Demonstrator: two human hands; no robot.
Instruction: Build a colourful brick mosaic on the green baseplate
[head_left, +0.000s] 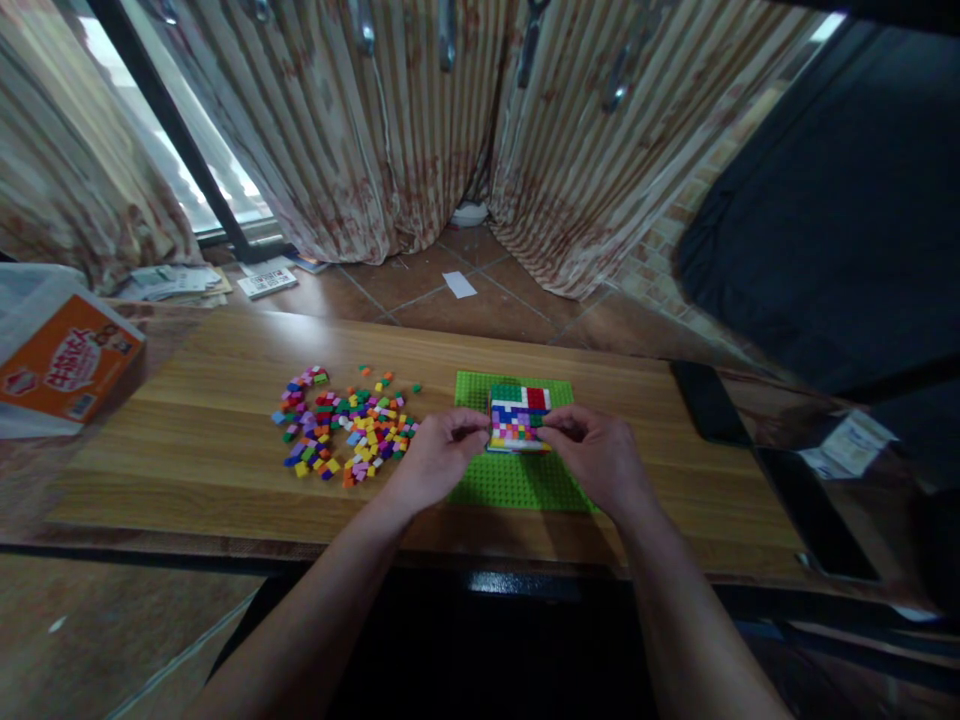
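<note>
Just below and right of the frame's centre, the block [516, 413], a rectangular build of small multicoloured bricks with green, white and red along its upper edge, shows over the plate [517, 483], a flat, studded lime-green sheet.

Smooth, hard plastic on the block build [519, 418] here, and the same plastic in the loose bricks [367, 435]! Under the build, a studded plastic baseplate [517, 490], bumpy all over. Now the bench [210, 430]: wood-grained, smooth, with a soft sheen at the far edge. Out to the phone [707, 402], dark and sleek. Beyond, pleated cloth curtains [337, 140], matt; tiled floor [495, 300], faintly shiny; and flat, matt paper [459, 284] lying there.
</note>
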